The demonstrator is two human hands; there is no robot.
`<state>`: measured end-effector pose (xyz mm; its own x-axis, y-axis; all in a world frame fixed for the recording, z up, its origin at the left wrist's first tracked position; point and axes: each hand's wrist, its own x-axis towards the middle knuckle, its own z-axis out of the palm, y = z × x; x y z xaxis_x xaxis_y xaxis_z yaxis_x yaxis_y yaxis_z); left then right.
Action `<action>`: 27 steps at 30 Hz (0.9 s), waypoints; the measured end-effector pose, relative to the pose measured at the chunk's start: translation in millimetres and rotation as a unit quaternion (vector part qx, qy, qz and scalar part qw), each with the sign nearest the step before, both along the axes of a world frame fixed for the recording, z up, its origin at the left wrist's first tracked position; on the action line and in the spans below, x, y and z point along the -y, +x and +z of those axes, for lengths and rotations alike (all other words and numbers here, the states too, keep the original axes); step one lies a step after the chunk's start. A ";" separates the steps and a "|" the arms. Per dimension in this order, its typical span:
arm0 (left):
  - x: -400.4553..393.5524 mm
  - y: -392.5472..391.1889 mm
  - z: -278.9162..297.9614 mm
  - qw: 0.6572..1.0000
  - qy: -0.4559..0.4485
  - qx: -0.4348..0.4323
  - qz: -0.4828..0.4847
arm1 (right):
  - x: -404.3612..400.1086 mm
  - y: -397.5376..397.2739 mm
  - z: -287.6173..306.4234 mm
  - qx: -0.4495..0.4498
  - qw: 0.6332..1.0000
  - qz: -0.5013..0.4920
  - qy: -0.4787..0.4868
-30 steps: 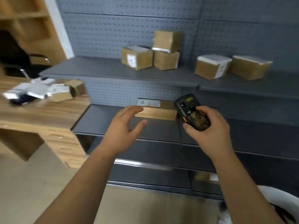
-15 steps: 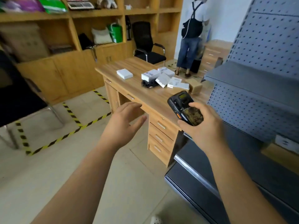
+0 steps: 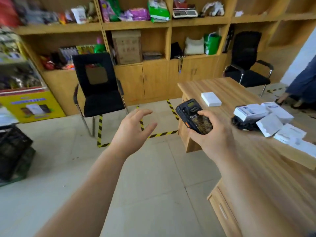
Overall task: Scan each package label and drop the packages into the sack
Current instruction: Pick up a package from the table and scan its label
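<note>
The right hand (image 3: pixel 216 139) has its fingers (image 3: pixel 193 133) curled round a black scanner (image 3: pixel 194 116), thumb lying across its face, the little screen tipped up and away from the person. The left hand (image 3: pixel 132 130) holds nothing: its fingers are spread and loosely bent, thumb standing apart, hovering over the floor to the left of the scanner and touching nothing.

I judge this a between-packages moment: scanner ready, free hand going for the next parcel. Nothing is being scanned and nothing is being dropped.

The packages (image 3: pixel 266 119) lie on the wooden surface (image 3: pixel 256 161) to the right of the scanner, a loose heap of white boxes and flat white parcels, some leaning on one another, with something black half under them. One more white box (image 3: pixel 211 99) sits alone just beyond the scanner, nearer the surface's far corner. No sack is in view, so I cannot tell where it stands.

The next move seems to call for the empty hand to cross to the heap, lift a parcel, and turn its label toward the scanner. The labels are too blurred to read from here.

Left of the scanner a black chair (image 3: pixel 99 89) stands on the floor by yellow-black tape (image 3: pixel 100 129), with wooden shelving behind.
</note>
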<state>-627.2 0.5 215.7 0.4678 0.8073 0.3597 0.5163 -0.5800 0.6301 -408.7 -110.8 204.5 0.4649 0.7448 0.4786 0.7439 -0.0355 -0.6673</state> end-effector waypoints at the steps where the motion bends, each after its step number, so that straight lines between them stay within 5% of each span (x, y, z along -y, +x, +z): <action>1: -23.0 3.3 -2.6 1.000 0.001 -0.002 0.003 | -23.8 3.9 -3.2 -0.005 1.000 0.004 -0.006; 6: -132.4 47.0 -20.2 0.999 -0.019 0.008 -0.035 | -114.6 35.2 -20.7 -0.023 0.998 -0.045 -0.022; 13: -249.2 189.2 -29.5 0.973 -0.048 0.001 -0.225 | -160.2 115.0 -28.2 -0.066 0.963 -0.259 -0.025; 20: -258.6 336.4 -42.9 0.921 -0.068 -0.023 -0.384 | -121.3 194.7 -42.9 -0.105 0.901 -0.417 -0.062; 27: -264.5 468.2 -68.4 0.901 -0.055 -0.072 -0.424 | -114.9 299.3 -76.0 -0.122 0.874 -0.467 -0.056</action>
<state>-159.0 265.0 147.3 0.9689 0.1646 0.1849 -0.0017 -0.7425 0.6699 -109.4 4.1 128.5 0.9734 0.0215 0.2282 0.1910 -0.6269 -0.7554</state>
